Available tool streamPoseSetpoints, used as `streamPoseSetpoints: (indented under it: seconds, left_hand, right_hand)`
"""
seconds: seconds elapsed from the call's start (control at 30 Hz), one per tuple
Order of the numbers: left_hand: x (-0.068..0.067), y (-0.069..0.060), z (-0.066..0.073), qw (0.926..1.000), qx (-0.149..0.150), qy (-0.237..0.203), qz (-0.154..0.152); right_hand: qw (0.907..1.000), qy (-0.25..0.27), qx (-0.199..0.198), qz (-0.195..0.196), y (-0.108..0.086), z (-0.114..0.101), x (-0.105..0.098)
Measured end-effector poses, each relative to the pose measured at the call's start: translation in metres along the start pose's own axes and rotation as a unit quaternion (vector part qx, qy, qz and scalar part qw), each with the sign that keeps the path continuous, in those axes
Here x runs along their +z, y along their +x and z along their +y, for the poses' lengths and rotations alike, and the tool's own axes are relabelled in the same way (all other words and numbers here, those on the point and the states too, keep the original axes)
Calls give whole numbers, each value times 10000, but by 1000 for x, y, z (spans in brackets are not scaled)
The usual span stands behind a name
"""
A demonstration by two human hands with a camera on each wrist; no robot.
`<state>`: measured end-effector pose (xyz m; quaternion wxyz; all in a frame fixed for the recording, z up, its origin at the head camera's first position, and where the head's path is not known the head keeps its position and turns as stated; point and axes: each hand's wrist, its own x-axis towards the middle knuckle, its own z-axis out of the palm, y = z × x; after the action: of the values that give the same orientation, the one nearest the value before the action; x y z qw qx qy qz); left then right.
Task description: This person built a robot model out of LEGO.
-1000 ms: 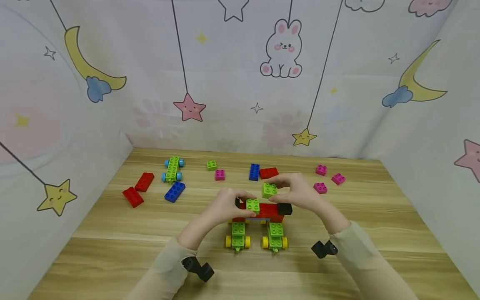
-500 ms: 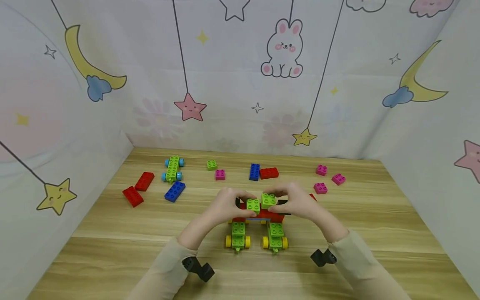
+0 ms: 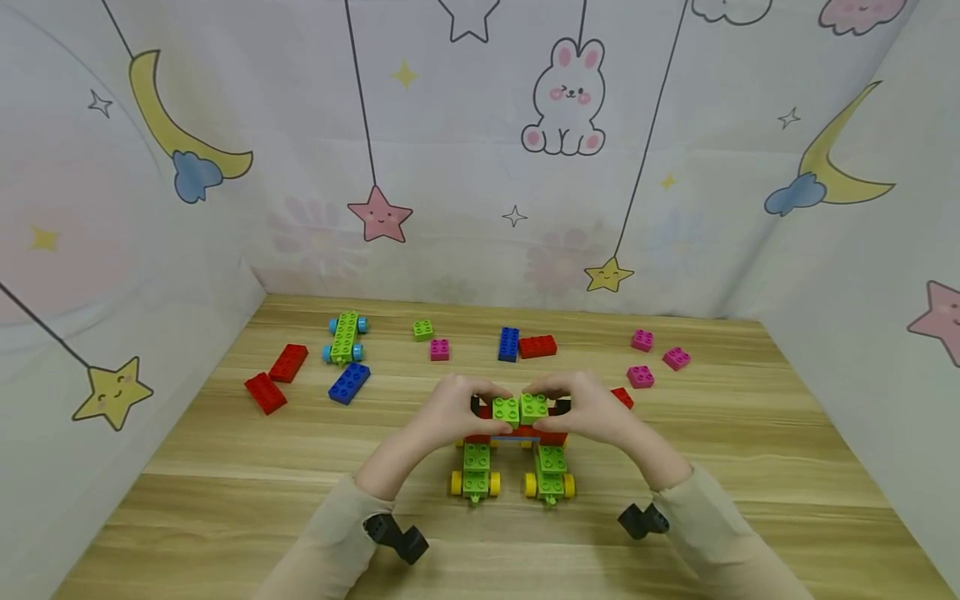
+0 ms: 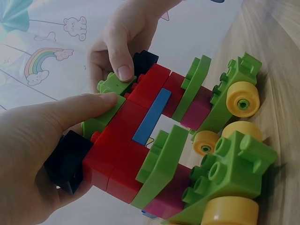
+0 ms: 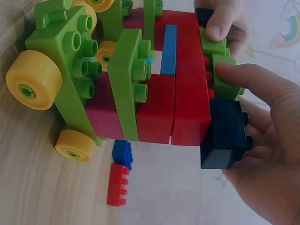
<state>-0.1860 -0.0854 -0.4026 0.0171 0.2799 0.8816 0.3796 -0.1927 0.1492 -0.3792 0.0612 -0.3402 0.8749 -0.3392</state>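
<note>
A block-built vehicle stands mid-table, with red bricks (image 3: 553, 437) on top of two green wheeled bases (image 3: 476, 482) with yellow wheels (image 4: 243, 99). My left hand (image 3: 459, 410) pinches a lime green brick (image 3: 506, 411) on the red top. Beside it, my right hand (image 3: 588, 406) pinches a second lime green brick (image 3: 533, 407) between thumb and fingers. In the right wrist view, this second brick (image 5: 226, 77) sits over the red studs; whether it is pressed fully down I cannot tell. A black brick (image 5: 227, 133) sits at each end of the top, partly covered by the hands.
Behind the hands lie blue (image 3: 508, 343) and red bricks (image 3: 537, 347), plus several pink bricks (image 3: 641, 377) at right. Further left are a green base with blue wheels (image 3: 346, 337), a blue brick (image 3: 349, 383) and red bricks (image 3: 288, 363). A printed cloth surrounds the table.
My right hand has come down and leftward with its green brick, from above the red top to beside the other green brick. My left hand has stayed in place.
</note>
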Motion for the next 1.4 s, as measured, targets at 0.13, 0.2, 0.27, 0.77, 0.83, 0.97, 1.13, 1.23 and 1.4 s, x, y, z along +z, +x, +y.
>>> streamPoseSetpoints:
  seconds: [0.13,0.2,0.27,0.77,0.83,0.97,1.13,1.23,1.4]
  left_hand:
    - [1,0,0,10000,-27,-40,-20]
    - [1,0,0,10000,-23,-39,-25]
    - [2,0,0,10000,-46,-46,-35]
    - [1,1,1,9999,93,-92,-29]
    - [1,0,1,9999,121,-105,-25]
    - [0,0,0,9998,127,-124,-3]
    - [0,0,-1,9999,105,-127,1]
    - [0,0,-1,9999,62,-139,-11]
    - [0,0,0,9998,47,-180,-23]
  right_hand:
    - [9999,-106,0,7,-1,0,1]
    - [9999,-135,14,7,-1,1,2]
    - [9999,-145,10,-18,-1,1,2]
    - [9996,-262,-99,-64,-1,-3,2]
    - [9996,-278,-87,-55,-1,-4,2]
    - [9992,-380,-60,-50,0,-6,3]
    - [9990,-438,-34,-36,1,-6,4]
    - [9989,-471,-45,-37,2,-6,4]
    - [9982,-594,-88,-85,2,-6,4]
